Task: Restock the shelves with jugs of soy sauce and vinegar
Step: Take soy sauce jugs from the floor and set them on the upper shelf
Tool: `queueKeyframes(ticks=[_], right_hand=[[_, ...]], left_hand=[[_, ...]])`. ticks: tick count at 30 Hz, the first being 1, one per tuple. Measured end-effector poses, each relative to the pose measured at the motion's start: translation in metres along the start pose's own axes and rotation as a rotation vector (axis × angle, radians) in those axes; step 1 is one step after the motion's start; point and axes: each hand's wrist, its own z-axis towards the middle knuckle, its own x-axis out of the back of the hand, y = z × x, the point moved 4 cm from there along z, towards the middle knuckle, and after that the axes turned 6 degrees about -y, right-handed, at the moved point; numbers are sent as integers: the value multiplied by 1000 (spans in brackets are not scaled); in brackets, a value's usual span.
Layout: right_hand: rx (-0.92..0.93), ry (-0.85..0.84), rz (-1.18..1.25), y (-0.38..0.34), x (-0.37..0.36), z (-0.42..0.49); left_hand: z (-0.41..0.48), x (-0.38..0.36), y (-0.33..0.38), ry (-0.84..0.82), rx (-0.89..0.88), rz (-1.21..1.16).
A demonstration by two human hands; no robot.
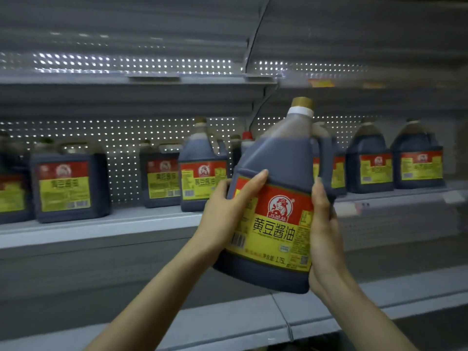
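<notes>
Soy sauce jug [276,198]: dark, gold cap, red-yellow label, tilted, between both hands.

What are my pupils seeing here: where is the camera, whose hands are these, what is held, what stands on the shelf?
No machine here: a person wears one wide camera on the head, so both bare arms are their own. The left hand and right hand hold a dark soy sauce jug by its sides, tilted, in front of the shelf, not yet on it. Similar jugs with red and yellow labels stand in a row on that shelf.
</notes>
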Motion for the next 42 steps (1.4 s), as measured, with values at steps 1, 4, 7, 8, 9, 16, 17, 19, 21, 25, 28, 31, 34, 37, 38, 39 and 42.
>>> queueKeyframes(ticks=[1, 4, 7, 8, 9, 16, 17, 19, 21, 25, 28, 31, 34, 37, 38, 39, 42], right_hand=[[-3, -9, 5, 8, -13, -1], [-10, -38, 8, 30, -47, -1], [-22, -86, 13, 50, -79, 4], [-24, -109, 13, 56, -90, 6], [-24, -133, 9, 62, -99, 9], [53, -307, 14, 97, -160, 41], [71, -331, 19, 103, -169, 48], [92, -381, 33, 114, -186, 64], [114, -418, 42, 124, -201, 80], [167, -467, 29, 141, -229, 113], [235, -482, -7, 150, -249, 137], [290, -468, -61, 167, -266, 156], [369, -437, -158, 185, -278, 169], [505, -415, -368, 190, -283, 171], [571, -402, -491, 190, -284, 169], [627, -389, -588, 191, -286, 168], [692, -345, -665, 192, -288, 170]], left_hand=[[-2, 14, -4, 8, 3, 4], [-9, 54, -16, 57, 13, -13], [-14, 89, -26, 121, 8, -52], [-15, 99, -30, 139, 4, -66], [-16, 109, -34, 159, -3, -83], [-3, 179, -57, 334, -86, -115], [2, 189, -59, 354, -110, -104], [11, 206, -62, 385, -148, -75], [21, 222, -66, 418, -166, -57], [46, 250, -73, 470, -204, -20], [64, 269, -73, 502, -257, 16], [82, 286, -84, 550, -286, 34], [98, 301, -95, 595, -310, 60], [112, 311, -101, 603, -340, 139], [116, 313, -103, 601, -361, 165], [118, 314, -106, 606, -379, 196], [120, 315, -112, 621, -401, 316]])
